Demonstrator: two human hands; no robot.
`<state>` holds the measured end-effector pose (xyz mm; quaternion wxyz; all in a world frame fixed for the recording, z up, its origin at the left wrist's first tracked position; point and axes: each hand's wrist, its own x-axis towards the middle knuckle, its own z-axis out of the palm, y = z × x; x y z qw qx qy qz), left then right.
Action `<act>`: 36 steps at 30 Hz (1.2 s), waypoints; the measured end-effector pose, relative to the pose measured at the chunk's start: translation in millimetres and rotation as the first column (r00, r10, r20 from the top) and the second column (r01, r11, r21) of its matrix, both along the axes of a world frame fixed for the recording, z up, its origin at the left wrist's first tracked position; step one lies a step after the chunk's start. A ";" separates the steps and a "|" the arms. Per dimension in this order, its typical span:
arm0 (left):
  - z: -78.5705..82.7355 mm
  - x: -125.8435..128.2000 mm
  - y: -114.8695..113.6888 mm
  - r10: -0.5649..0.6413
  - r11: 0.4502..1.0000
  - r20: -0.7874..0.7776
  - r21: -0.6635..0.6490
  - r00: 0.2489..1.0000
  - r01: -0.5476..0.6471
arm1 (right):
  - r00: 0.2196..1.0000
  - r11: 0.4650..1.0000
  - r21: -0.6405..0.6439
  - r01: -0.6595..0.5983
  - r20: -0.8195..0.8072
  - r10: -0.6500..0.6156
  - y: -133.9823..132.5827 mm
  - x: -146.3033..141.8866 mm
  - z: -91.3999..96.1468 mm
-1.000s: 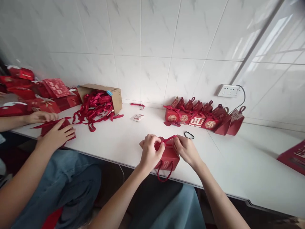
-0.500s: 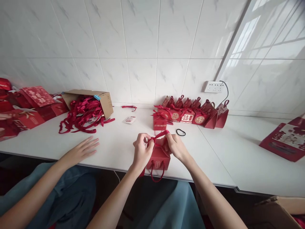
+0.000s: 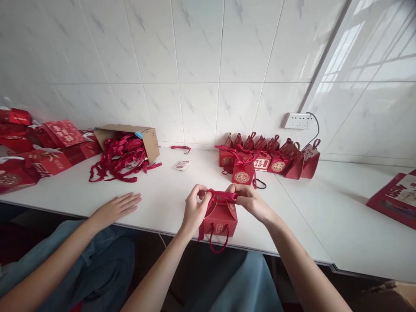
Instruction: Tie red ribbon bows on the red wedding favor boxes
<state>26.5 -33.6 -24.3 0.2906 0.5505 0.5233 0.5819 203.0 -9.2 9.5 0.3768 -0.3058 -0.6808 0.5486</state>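
Note:
A small red gift box with a twisted cord handle stands near the table's front edge. Over its top runs a dark red ribbon. My left hand pinches the ribbon at the left of the top, thumb against fingers. At the right end, my right hand has the ribbon gripped between thumb and fingers and is a little higher than the box's body. The fingers partly cover the ribbon, so any knot is hidden. Just beyond my hands stands another red box with a gold round emblem and a bow.
Behind is a row of red boxes; a black elastic loop lies nearby. To the left are a cardboard box spilling ribbons, a card and another person's flat hand. A power strip is on the wall.
The view has shifted slightly left. The ribbon between my hands now lies flatter across the box top. The bow-tied box beyond my hands has moved right and partly covers the black loop.

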 end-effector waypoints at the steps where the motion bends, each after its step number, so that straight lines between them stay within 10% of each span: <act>1: 0.3 0.7 0.6 -0.036 0.999 0.040 -0.020 0.999 0.037 | 0.998 0.997 -0.020 -0.070 -0.011 0.070 -0.4 0.6 2.7; 8: 0.2 3.6 3.6 -0.075 0.997 0.212 0.008 0.974 0.075 | 0.973 0.997 0.071 0.020 0.230 -0.036 2.8 -9.2 10.2; 16: 1.2 -0.2 2.9 -0.125 0.984 0.494 -0.051 0.860 0.173 | 0.903 0.988 -0.131 0.087 -0.409 -0.134 10.0 -7.9 7.5; 29: 12.8 -10.1 10.9 -0.056 0.997 0.555 -0.010 0.830 0.074 | 0.847 0.997 -0.038 0.069 -0.525 -0.078 8.5 -3.6 16.4; 36: 6.8 -17.5 21.1 0.113 0.990 0.775 -0.139 0.622 -0.006 | 0.805 0.997 -0.047 0.061 -0.588 -0.077 6.3 7.0 9.7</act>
